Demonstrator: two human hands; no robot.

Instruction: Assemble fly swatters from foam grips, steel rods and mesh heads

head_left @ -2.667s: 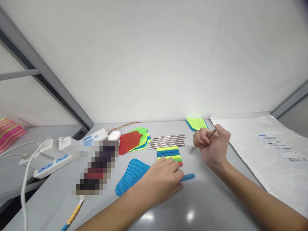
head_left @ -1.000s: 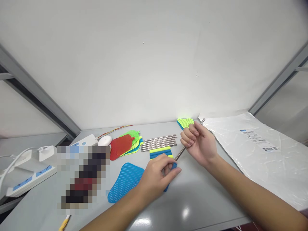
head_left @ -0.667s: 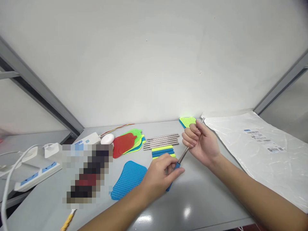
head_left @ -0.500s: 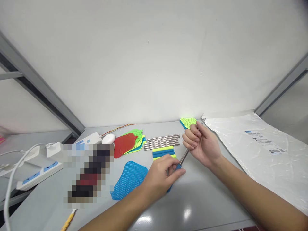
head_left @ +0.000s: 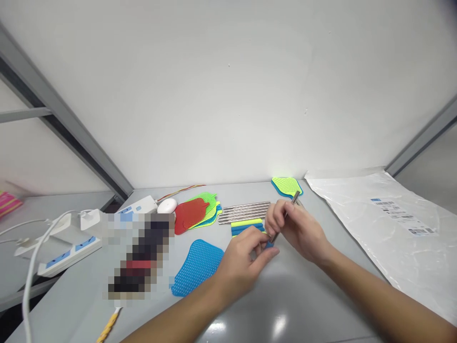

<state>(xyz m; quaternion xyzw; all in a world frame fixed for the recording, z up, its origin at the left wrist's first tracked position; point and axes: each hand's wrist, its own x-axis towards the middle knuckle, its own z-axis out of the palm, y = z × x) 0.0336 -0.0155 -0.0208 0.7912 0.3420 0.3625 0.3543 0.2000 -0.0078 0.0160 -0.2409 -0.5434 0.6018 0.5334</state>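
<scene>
My left hand [head_left: 240,257] is closed round a blue handle grip [head_left: 270,245], which its fingers mostly cover. A thin metal rod [head_left: 296,195] runs up and to the right from that grip, tilted, and my right hand [head_left: 300,231] is wrapped round it close to my left. How deep the rod sits in the grip is hidden. A blue perforated fly swatter head [head_left: 198,267] lies left of my left hand. Behind my hands are several metal rods [head_left: 244,210] in a row and several yellow and blue handle grips [head_left: 246,228].
Red, green, yellow and blue swatter heads [head_left: 191,214] overlap at the back left, beside a round white case [head_left: 167,206]. More swatter heads [head_left: 287,185] lie near the wall. Power strips [head_left: 71,255] and a blurred-out object [head_left: 143,257] are left; a white plastic mailer [head_left: 357,209] covers the right.
My right hand has slid down and left along the rod's line, nearer my left hand. Less of the rod shows between them. The whole view has shifted slightly.
</scene>
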